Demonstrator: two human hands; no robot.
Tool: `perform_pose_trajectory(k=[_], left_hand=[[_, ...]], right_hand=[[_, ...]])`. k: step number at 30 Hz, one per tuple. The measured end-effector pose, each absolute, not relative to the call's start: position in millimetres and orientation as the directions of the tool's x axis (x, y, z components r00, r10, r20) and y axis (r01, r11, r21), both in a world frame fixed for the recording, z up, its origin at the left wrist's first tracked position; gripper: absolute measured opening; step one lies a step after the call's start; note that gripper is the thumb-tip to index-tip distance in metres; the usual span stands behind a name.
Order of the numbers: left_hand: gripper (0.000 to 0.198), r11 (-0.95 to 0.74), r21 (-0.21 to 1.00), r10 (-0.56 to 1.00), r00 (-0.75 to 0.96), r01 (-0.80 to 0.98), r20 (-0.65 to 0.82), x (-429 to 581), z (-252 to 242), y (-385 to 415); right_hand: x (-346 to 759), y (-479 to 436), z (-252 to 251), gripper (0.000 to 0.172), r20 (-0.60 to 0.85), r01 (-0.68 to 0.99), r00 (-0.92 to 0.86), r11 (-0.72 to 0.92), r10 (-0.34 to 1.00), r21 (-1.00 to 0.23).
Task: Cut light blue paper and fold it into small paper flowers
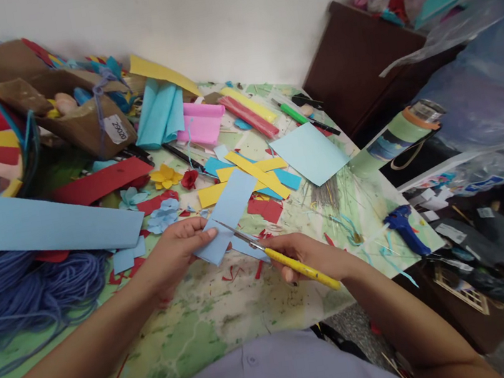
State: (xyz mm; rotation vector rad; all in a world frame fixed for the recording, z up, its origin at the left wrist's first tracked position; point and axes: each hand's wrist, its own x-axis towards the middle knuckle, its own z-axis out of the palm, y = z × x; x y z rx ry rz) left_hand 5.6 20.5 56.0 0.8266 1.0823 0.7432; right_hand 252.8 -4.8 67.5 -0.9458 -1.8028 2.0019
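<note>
The left hand pinches the left edge of a blue paper strip, thumb on top, close to its near end. The strip lies just right of those fingers, its long axis slanting from near left to far right. Scissors reach across it from the right, tips just beside the thumb; the right hand, farther from the paper, has its fingers wrapped around the yellow handles.
</note>
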Motion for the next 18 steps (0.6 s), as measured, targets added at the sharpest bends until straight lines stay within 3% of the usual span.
perform_pose_trajectory(k=[11,18], left_hand=[[0.017,0.475,0.875,0.835,0.361,-0.092,-0.415,-0.3,50.7,24.8],[0.016,0.472,0.877,0.829,0.384,-0.087,-0.408,-4.4,47.7,25.8]], right_hand=[[249.6,-7.5,61.9,0.05,-0.394,0.193,-0.683,-0.368,0.615,-0.91],[250.7,-7.0,60.0,0.046,-0.364,0.235,-0.686,-0.282,0.63,-0.93]])
